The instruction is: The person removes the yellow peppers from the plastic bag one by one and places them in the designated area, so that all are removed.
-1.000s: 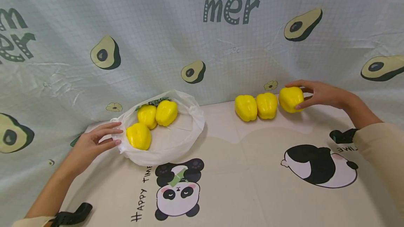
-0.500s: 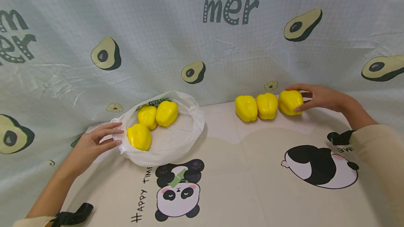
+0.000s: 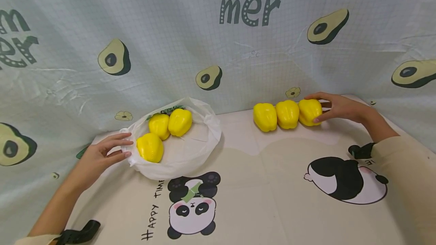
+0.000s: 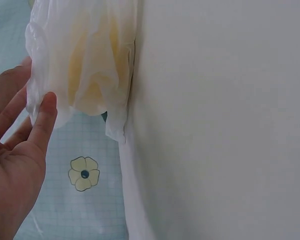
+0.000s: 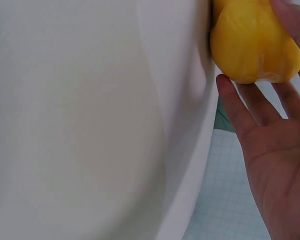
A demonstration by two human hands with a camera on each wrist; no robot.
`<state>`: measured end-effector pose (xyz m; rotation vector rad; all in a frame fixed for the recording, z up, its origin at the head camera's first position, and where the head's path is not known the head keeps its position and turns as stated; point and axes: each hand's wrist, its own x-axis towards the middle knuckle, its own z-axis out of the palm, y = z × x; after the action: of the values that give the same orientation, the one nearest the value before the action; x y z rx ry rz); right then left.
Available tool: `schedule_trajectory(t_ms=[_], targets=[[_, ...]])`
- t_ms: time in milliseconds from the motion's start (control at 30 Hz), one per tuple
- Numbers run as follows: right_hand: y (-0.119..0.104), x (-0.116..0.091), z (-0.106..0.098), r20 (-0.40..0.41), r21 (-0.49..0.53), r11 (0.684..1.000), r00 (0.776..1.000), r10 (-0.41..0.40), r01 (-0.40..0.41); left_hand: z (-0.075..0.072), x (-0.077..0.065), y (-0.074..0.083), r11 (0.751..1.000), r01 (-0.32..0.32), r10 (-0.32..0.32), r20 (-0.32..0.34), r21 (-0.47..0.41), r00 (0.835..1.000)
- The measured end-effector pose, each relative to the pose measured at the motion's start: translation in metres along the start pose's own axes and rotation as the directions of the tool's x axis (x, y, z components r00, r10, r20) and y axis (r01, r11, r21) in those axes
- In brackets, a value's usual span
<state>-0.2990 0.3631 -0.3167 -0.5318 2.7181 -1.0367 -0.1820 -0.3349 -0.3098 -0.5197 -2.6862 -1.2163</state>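
Note:
In the head view, my right hand [image 3: 344, 107] holds a yellow bell pepper [image 3: 309, 112] from its right side, thumb in front and a finger over the back. This pepper sits at the right end of a row, beside a middle pepper [image 3: 287, 114] and a left one [image 3: 265, 117]. On the left, my left hand [image 3: 98, 158] pinches the side of a white plastic bag [image 3: 204, 154], whose mouth is spread wide. Inside it lie three more yellow peppers [image 3: 150, 147]. The left wrist view shows the thumb and fingers at the thin bag [image 4: 90, 50].
A cream tablecloth [image 3: 259, 192] with panda prints covers the table. Behind it hangs a pale curtain [image 3: 163, 48] printed with avocados. Black straps [image 3: 78, 233] sit on the wrists. The bag and the pepper row stand near the table's back edge.
My right hand has moved left and slightly down with its pepper, bringing it up against the middle one in the row. The left hand and the bag have stayed put.

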Motion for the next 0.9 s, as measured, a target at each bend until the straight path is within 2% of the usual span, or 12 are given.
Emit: schedule_trajectory(t_ms=[233,900], targets=[[0.0009,0.0008,-0.0008,0.003,-0.002,1.0,1.0,0.004,-0.004,0.0013,-0.0005,-0.0012,1.0,0.001,-0.001,-0.005,0.023,1.0],[0.0035,-0.0001,0.0012,0.003,0.015,1.0,1.0,0.004,-0.004,0.001,-0.0011,-0.0031,1.0,-0.001,0.001,-0.004,0.0,1.0]])
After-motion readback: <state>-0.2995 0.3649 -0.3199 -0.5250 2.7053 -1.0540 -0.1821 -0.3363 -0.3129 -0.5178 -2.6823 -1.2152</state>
